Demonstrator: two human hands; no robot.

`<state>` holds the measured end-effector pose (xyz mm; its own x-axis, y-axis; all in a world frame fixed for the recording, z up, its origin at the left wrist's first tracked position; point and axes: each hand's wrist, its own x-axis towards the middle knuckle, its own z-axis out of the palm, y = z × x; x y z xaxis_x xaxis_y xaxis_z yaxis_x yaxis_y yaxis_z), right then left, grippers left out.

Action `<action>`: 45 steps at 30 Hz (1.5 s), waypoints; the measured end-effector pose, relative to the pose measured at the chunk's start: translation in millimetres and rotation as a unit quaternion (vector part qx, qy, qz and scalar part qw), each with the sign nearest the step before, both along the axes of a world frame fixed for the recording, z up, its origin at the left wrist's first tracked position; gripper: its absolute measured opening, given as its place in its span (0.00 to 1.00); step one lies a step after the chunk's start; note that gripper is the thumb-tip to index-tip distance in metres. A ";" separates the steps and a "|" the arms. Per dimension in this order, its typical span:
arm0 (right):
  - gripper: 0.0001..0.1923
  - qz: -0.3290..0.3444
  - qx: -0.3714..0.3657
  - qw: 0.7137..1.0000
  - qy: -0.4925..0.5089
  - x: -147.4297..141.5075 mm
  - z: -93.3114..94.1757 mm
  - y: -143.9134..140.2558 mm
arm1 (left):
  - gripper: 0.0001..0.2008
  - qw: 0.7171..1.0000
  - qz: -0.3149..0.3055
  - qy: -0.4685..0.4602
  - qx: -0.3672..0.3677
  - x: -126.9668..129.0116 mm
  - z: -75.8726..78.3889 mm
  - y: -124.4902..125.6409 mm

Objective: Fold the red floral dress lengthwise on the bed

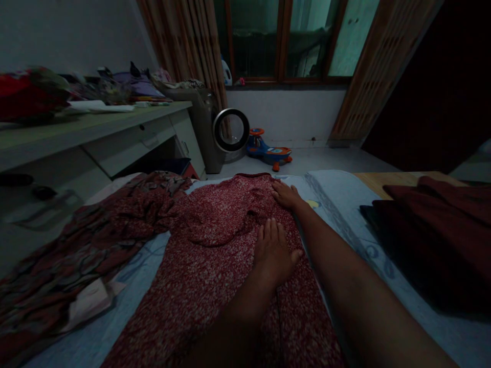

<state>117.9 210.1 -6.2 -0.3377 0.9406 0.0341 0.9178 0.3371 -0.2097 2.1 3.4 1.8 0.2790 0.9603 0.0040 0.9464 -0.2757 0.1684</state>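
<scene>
A red garment (215, 276) with white flecks, knit-like in texture, lies spread out in front of me, its dark-edged neckline at the far end. My left hand (274, 253) rests flat on its middle right part, fingers stretched out and thumb apart. Farther off, my right hand (284, 194) lies on the garment's upper right edge with its fingers extended. Small folds show in the cloth around both hands. Toward the left, one part of the garment is bunched up against a patterned cloth.
Left of the garment lies a crumpled patterned cloth (69, 255). Folded dark red clothes (441, 225) are stacked at the right on the light blue bedding (333, 194). Beyond are a washing machine (203, 122) with its round door ajar, a blue ride-on toy (268, 151) and a cluttered desk (115, 122).
</scene>
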 end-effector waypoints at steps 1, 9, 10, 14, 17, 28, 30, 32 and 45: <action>0.29 -0.008 -0.003 1.000 -0.003 0.0 0.3 0.3 | 0.44 1.000 0.000 0.000 -0.001 0.1 -0.4 0.1; 0.30 -0.088 0.030 0.995 0.019 4.6 7.6 -8.5 | 0.44 1.000 -0.003 0.007 0.004 -0.7 -1.2 0.6; 0.27 -0.076 0.051 0.995 0.027 5.2 9.4 -10.5 | 0.44 1.000 -0.003 0.008 0.002 -0.8 -0.6 0.5; 0.21 -0.004 0.087 0.995 0.045 1.6 15.8 -19.9 | 0.44 1.000 -0.003 0.010 0.003 -0.7 0.1 0.3; 0.20 0.013 0.053 0.998 0.036 -5.2 15.6 -25.1 | 0.44 1.000 0.000 0.001 0.006 -0.3 -1.1 0.6; 0.27 -0.066 0.042 0.997 0.001 1.2 10.0 -19.3 | 0.41 1.000 -0.009 -0.018 0.006 -2.4 -0.4 -0.7; 0.25 -0.066 0.076 0.995 0.009 6.3 12.9 -22.3 | 0.41 1.000 -0.009 -0.022 0.006 -2.3 1.3 -1.3; 0.23 -0.045 0.108 0.993 0.006 10.6 15.1 -26.6 | 0.40 0.999 -0.006 -0.030 0.010 -2.3 3.5 -2.1; 0.20 -0.042 0.084 0.995 -0.042 17.6 16.5 -40.9 | 0.32 0.997 -0.011 -0.054 0.054 -3.7 4.8 -1.6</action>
